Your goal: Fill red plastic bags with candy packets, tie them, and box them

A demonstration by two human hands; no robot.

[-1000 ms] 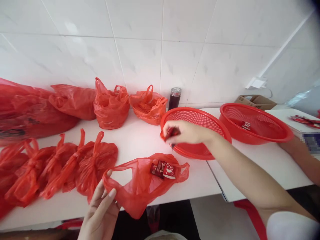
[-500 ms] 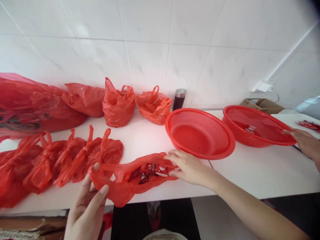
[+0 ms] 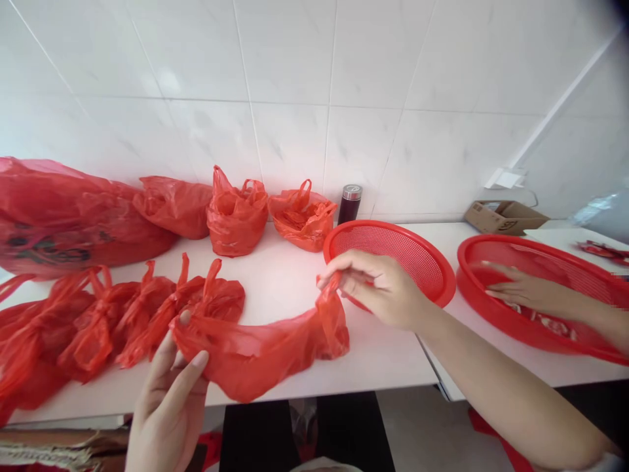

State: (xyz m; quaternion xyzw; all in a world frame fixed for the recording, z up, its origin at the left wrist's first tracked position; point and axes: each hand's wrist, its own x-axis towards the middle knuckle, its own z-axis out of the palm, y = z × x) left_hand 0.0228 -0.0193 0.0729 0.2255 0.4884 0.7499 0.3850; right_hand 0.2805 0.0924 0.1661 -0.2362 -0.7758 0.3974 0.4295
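A thin red plastic bag stretches between my two hands over the front edge of the white table. My left hand pinches its left end between thumb and fingers. At the other end my right hand grips a gathered handle, raised in front of a red mesh basket. The bag's mouth is nearly drawn together, and its contents are hidden. Left of it lie several tied red bags in a row.
Fuller red bags and a dark flask stand along the tiled wall. At right, another person's hand reaches into a second red basket holding small packets. Behind it sits a cardboard box.
My right hand has lifted the bag's right end, and the wrapped packets inside no longer show. The other person's hand has moved from the second basket's rim into it; that basket has shifted.
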